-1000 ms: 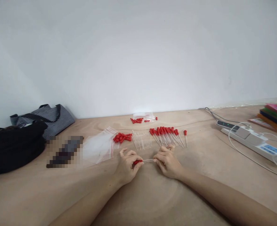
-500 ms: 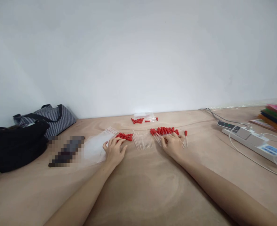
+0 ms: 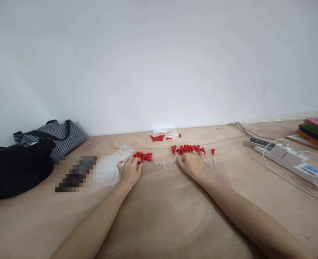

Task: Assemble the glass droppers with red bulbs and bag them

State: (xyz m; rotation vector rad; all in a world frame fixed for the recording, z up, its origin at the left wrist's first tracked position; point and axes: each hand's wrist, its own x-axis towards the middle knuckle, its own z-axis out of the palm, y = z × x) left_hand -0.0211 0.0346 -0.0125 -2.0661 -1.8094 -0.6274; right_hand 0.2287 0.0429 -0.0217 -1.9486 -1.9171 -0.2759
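Note:
My left hand [image 3: 130,170] rests on the table with its fingers spread and lightly bent, holding nothing I can see. Its fingertips reach the edge of a small pile of red rubber bulbs [image 3: 145,157]. To the right of that pile, bare clear dropper tubes [image 3: 164,161] lie side by side in a row. My right hand [image 3: 191,164] lies over a row of droppers with red bulbs [image 3: 187,148], its fingers apart on the tubes and the palm covering the lower ends of several. A single assembled dropper [image 3: 213,158] lies to the right of this row.
Clear zip bags [image 3: 112,167] lie beside my left hand. Near the wall are another bag [image 3: 164,132] and more red bulbs [image 3: 157,138]. A blurred dark object [image 3: 78,172] and bags [image 3: 21,169] are at left; a power strip [image 3: 291,160] and coloured stack [image 3: 315,133] at right.
My right hand has shifted a little left along the dropper row, with its fingers drawn closer together. The left hand is nearly unchanged beside the red bulbs.

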